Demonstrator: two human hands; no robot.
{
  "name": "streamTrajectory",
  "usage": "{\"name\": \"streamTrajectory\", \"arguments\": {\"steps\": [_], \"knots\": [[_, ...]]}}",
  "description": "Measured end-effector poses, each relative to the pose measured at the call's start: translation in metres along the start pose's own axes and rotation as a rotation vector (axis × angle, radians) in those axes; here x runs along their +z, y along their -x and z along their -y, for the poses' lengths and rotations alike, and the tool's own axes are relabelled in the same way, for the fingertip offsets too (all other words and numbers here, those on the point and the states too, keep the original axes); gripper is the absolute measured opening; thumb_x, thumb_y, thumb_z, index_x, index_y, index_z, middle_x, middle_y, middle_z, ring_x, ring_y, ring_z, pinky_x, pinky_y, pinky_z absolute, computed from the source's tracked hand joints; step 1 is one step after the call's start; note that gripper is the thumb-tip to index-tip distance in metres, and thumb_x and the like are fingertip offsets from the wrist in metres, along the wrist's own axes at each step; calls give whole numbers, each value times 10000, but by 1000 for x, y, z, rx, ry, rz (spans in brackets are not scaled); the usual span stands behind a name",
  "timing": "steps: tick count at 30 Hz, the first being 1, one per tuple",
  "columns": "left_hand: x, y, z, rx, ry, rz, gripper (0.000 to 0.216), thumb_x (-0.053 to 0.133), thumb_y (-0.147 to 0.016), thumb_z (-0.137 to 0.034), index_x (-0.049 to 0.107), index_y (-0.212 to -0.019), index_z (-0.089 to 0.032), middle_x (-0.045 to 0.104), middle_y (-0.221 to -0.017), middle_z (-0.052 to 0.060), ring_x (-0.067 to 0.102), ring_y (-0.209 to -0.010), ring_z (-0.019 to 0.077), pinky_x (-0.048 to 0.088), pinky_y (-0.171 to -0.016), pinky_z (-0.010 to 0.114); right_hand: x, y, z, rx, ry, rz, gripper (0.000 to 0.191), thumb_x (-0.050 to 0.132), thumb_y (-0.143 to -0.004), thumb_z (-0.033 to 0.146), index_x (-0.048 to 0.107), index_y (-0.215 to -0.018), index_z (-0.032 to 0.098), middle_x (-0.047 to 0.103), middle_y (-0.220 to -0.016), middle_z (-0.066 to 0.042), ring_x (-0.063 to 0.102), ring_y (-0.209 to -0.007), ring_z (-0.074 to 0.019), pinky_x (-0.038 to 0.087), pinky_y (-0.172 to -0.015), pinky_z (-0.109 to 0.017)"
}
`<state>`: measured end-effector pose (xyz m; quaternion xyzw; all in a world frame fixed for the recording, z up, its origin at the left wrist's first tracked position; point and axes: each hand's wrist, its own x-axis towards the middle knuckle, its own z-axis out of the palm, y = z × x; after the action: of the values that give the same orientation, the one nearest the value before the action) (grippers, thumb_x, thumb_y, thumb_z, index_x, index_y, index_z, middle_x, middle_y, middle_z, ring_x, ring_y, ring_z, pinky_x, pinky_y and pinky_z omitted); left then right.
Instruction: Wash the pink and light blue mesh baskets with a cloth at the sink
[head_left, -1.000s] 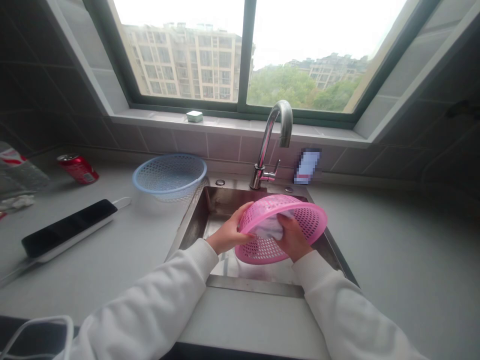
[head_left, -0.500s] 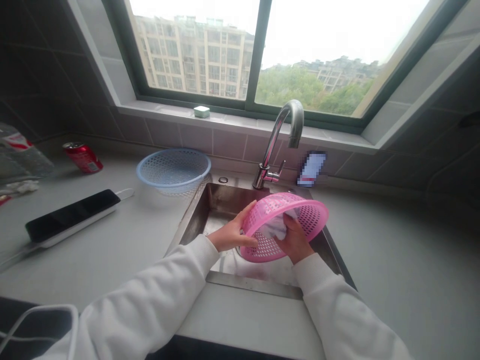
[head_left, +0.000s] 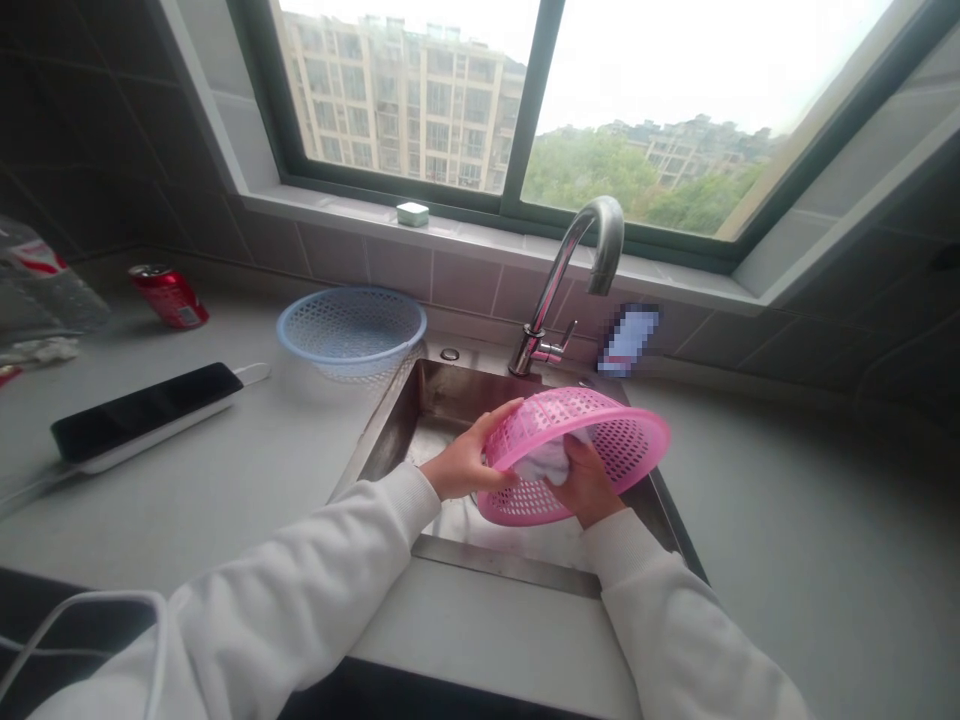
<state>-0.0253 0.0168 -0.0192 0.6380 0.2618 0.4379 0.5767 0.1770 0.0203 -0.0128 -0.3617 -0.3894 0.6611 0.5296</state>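
— While the pink basket (head_left: 592, 440) hangs tilted over the steel sink (head_left: 420, 420), what crowds it?
— The faucet (head_left: 577, 270) curves just behind and above its rim, and a blurred patch (head_left: 628, 338) stands against the tiles near the tap. The left hand (head_left: 469, 462) grips the basket's left rim, thumb over the edge; the right hand (head_left: 585, 485) is closed on a white cloth (head_left: 544, 462), pressing it inside the basket.
— And the open room?
— To the right the grey counter (head_left: 787, 520) lies bare. On the left a blue basket (head_left: 351, 330) sits at the sink's corner, with a black-and-white power strip (head_left: 142, 415) farther out and a red can (head_left: 169, 297) lying by the wall.
— Anything hard to read?
— The sink floor is mostly hidden under basket and hands; a clear plastic thing (head_left: 45, 300) is cut off at the left edge, and a small white-and-green object (head_left: 412, 213) on the sill is too small to identify.
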Motion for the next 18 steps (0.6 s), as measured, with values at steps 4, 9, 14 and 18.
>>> {"name": "streamTrajectory", "arguments": {"steps": [4,9,14,18], "knots": [[1,0,-1,14,-13,-39,1081,889,-637,-411,375,-1579,-289,378,-1628,117,374,-1474,418,259,-1254,545,10,0,-5,-5,312,91,458,905,-618,293,729,-1040,260,780,-1031,-55,712,-1016,-322,554,-968,-515],[-1,-1,-2,8,-107,-67,1038,887,-635,-375,418,-1559,-315,409,-1606,102,415,-1438,419,259,-1249,567,6,-2,-1,-8,201,48,471,894,-633,380,714,-1047,246,778,-1005,-61,723,-970,-326,582,-904,-508],[1,-1,-2,4,-56,-35,1043,889,-654,-402,396,-1570,-321,417,-1606,105,438,-1426,420,308,-1227,567,1,-2,-3,-20,57,5,443,859,-658,498,698,-1003,271,775,-967,-54,715,-1020,-340,592,-877,-499],[1,-1,0,-1,-41,-70,1076,908,-639,-460,396,-1572,-301,398,-1615,114,382,-1470,427,255,-1257,550,11,0,-8,-4,303,73,412,911,-624,321,711,-978,253,773,-1002,-44,711,-995,-304,552,-968,-487]]}}
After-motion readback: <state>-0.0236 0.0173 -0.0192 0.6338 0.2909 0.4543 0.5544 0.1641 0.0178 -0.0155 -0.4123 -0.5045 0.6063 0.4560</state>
